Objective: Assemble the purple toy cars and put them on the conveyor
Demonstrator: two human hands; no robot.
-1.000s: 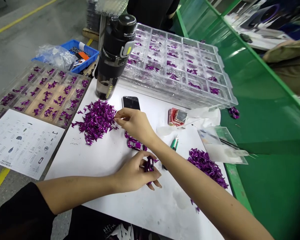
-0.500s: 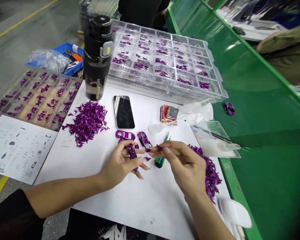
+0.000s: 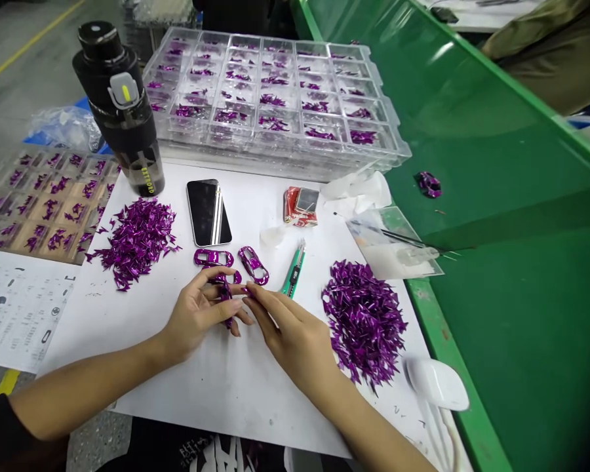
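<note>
Purple metal car shell (image 3: pixel 225 295) pinched in left hand (image 3: pixel 196 314); right hand (image 3: pixel 288 334) alongside, fingertips (image 3: pixel 250 290) at it, hands together. Two more shells (image 3: pixel 214 257) (image 3: pixel 253 265) lie just far. Loose purple pieces piled left (image 3: pixel 135 242) and right (image 3: pixel 364 321) remain; compartment tray (image 3: pixel 275 147) farther.

1. A black water bottle (image 3: pixel 122 111) stands upright ahead of me.
2. A smartphone (image 3: pixel 208 212) lies flat on white paper (image 3: pixel 236 393).
3. A green utility knife (image 3: pixel 293 272) lies near a red foil packet (image 3: pixel 300 206).
4. Tweezers (image 3: pixel 383 229) rest on a clear plastic sheet (image 3: pixel 398 259).
5. A printed parts chart (image 3: pixel 22 308) lies to my left.
6. A green counter (image 3: pixel 496 131) runs along my right.
</note>
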